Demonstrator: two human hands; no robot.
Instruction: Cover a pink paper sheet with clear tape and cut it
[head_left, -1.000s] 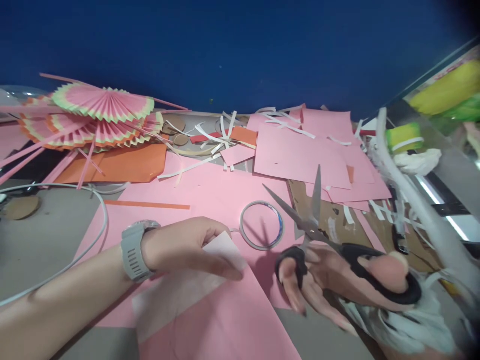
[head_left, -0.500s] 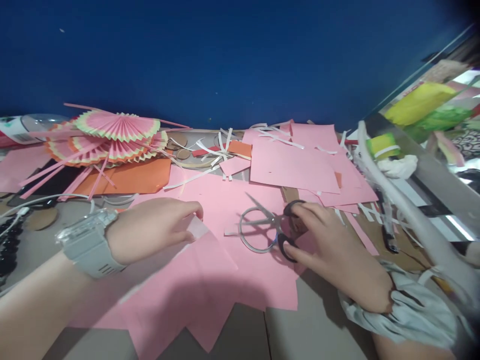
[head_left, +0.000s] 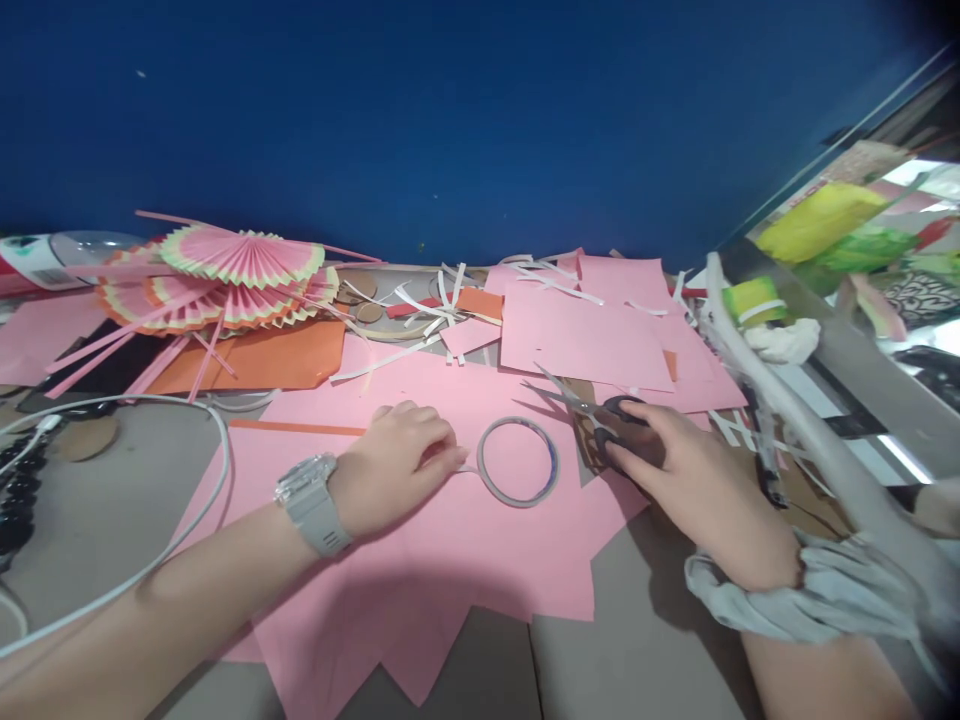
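**Hands flank the tape ring (head_left: pixel 517 502)**

Our left hand (head_left: pixel 397 462) lies palm down on the pink sheet (head_left: pixel 420 590), likely to keep it flat. Its fingertips reach the ring's loose tail, though we cannot tell if they pinch it. Our right hand (head_left: pixel 697 490) clasps the scissors (head_left: pixel 574 400) by their handles, blades low over the bench (head_left: pixel 97 520).

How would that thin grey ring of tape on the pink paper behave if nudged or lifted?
The thin grey ring of tape looks nearly used up, so probably very light. Lying flat on the large pink paper sheet, it would likely slide, not roll, when pushed. Its narrow wall may flex if pinched.
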